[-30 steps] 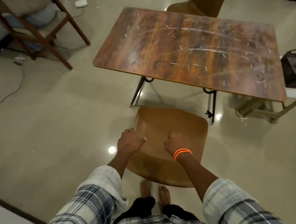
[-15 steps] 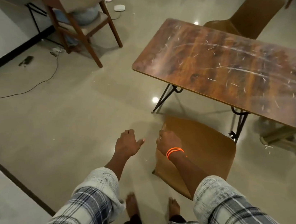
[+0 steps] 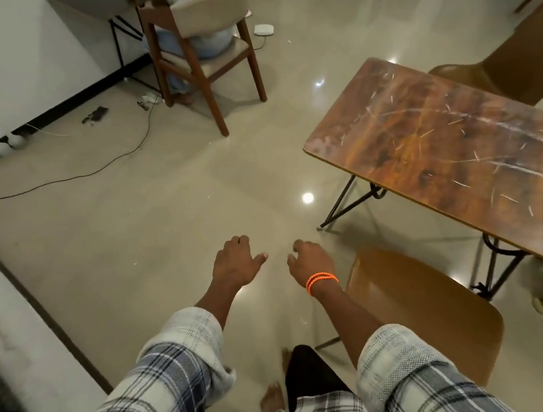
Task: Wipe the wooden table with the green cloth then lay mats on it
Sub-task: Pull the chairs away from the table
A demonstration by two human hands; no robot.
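Seen from the head camera, both hands hang over bare floor, holding nothing. The left hand (image 3: 236,262) has loosely curled fingers and its thumb out to the side; the right hand (image 3: 310,259), with an orange band (image 3: 321,279) at the wrist, is relaxed too, a small gap between the two. The table (image 3: 463,153) stands to the right, well apart from the hands, its dark wooden top streaked with pale smears and strewn with small white flecks. Its near left corner is rounded, and thin black legs show beneath. A brown chair (image 3: 425,310) sits just beside the right forearm, under the table's long near edge. Another brown chair (image 3: 514,70) stands at the far edge. Open glossy floor (image 3: 161,220) spreads left of the table, up to a wooden chair (image 3: 207,41) and a black cable (image 3: 93,172).
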